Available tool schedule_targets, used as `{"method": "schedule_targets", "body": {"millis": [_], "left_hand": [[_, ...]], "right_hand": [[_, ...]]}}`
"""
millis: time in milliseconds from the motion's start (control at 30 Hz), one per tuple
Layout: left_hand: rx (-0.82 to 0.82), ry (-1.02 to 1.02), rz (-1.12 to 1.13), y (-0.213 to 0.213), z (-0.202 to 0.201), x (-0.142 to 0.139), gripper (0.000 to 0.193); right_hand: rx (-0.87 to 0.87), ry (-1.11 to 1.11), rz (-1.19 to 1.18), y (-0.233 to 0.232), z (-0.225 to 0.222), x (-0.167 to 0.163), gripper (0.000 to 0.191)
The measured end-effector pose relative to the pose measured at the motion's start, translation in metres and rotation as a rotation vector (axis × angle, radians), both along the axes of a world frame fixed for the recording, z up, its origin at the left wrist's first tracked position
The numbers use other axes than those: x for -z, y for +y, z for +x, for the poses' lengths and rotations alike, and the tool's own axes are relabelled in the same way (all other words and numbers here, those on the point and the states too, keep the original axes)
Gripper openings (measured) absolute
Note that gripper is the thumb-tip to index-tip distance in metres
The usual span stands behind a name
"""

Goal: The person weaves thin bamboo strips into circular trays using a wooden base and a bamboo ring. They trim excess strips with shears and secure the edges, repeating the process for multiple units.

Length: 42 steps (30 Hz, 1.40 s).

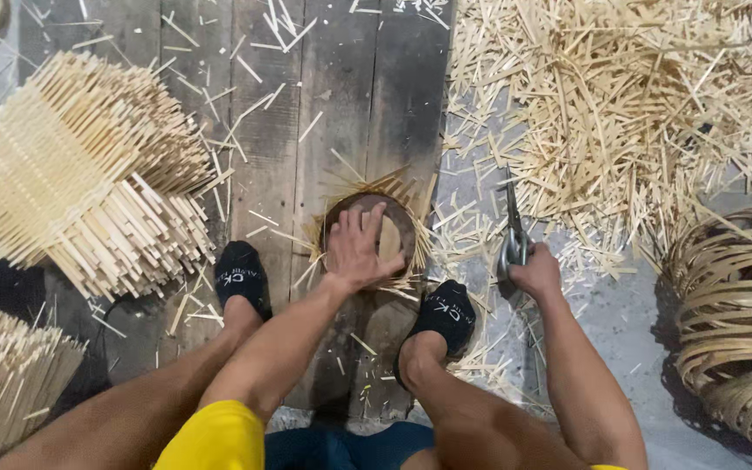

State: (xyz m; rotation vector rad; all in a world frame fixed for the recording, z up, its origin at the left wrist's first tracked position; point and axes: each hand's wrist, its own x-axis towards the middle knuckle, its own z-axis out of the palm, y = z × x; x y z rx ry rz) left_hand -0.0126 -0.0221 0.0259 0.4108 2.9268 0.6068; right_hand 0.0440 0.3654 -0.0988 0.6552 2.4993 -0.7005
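Left hand [356,250] flat, fingers spread, on round basket base [398,228] between both feet; right hand [534,271], just right of base, grip closed around shears [513,233].

Even, soft overhead light fills a downward head-camera view. The pale heap of bamboo offcuts [620,96] at upper right is brightest, nearly washed out. The dark wooden planks [341,96] look dim. Shadows are faint and short. Slight softness blurs fine detail; edges bend mildly outward.
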Motion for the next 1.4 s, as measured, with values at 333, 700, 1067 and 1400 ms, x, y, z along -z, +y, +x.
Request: {"method": "schedule_targets", "body": {"millis": [333,700,1067,1400], "left_hand": [[0.252,-0.027,0.072,0.002,-0.027,0.015,0.090],[-0.224,0.024,0.271,0.027,0.025,0.028,0.115],[-0.073,-0.006,0.266,0.006,0.009,0.046,0.113],[0.086,-0.138,0.264,-0.001,-0.002,0.038,0.118]], "right_hand": [[0.085,-0.143,-0.090,-0.047,0.056,-0.059,0.062],[-0.370,0.031,-0.016,-0.097,-0.001,-0.081,0.070],[-0.559,-0.186,0.150,-0.087,-0.046,-0.119,0.054],[-0.577,0.249,0.198,-0.102,-0.035,-0.082,0.052]]}}
